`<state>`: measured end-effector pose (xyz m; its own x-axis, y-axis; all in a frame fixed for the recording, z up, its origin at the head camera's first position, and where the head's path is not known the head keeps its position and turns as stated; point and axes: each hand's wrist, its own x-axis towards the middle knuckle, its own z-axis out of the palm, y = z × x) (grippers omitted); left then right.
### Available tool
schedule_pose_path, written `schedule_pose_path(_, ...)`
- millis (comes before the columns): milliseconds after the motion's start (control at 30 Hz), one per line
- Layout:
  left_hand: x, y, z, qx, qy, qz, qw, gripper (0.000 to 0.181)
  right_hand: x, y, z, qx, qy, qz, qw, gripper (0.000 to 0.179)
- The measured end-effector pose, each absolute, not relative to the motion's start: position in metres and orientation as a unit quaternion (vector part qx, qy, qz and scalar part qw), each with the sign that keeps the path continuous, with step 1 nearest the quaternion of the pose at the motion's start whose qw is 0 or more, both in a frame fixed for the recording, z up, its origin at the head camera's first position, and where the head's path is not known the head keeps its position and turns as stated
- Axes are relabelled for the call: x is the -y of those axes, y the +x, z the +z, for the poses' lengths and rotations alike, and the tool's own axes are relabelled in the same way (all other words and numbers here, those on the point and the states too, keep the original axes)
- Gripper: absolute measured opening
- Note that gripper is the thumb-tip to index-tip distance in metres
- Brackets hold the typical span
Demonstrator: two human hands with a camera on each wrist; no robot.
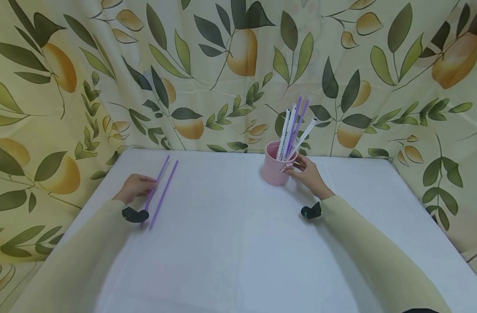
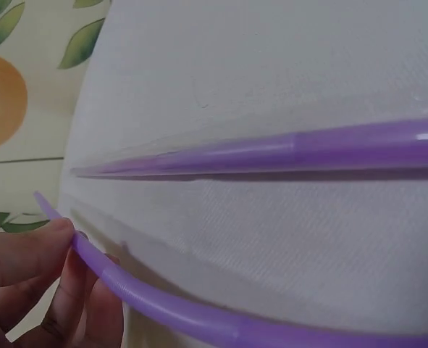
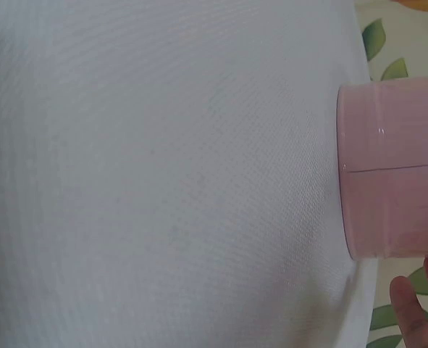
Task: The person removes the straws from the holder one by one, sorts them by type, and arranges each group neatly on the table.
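Observation:
On the left of the table, my left hand (image 1: 135, 188) pinches a slender purple straw (image 2: 170, 319) between thumb and fingers. The straw bows slightly, and its tip pokes out past the thumb in the left wrist view. Just right of it, a second purple straw (image 1: 164, 195) lies on the table; clear film shows around it up close. Near the back edge stands a pink mug (image 1: 273, 171), upright, holding several white straws (image 1: 284, 134) and purple straws (image 1: 301, 117). My right hand (image 1: 309, 176) grips the mug at its handle side; part of the grip is hidden in the right wrist view.
A white cloth covers the table (image 1: 223, 243). Behind its back edge hangs a curtain (image 1: 230, 108) printed with fruit and leaves. A black wrist strap (image 1: 135, 214) sits at the left cuff and another black strap (image 1: 311, 211) at the right cuff.

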<state>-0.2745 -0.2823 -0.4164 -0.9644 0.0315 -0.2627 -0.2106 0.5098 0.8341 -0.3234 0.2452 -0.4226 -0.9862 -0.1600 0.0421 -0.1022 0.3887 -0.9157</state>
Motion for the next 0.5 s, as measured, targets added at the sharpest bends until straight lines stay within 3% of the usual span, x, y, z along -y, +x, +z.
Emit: schedule_pose_path(500, 0.2727, -0.2791, -0.4266, -0.879, -0.076, 0.462, 0.096, 0.036, -0.2457, -0.3241, -0.4234, -0.835, -0.078, -0.545, 0.026, 0.078)
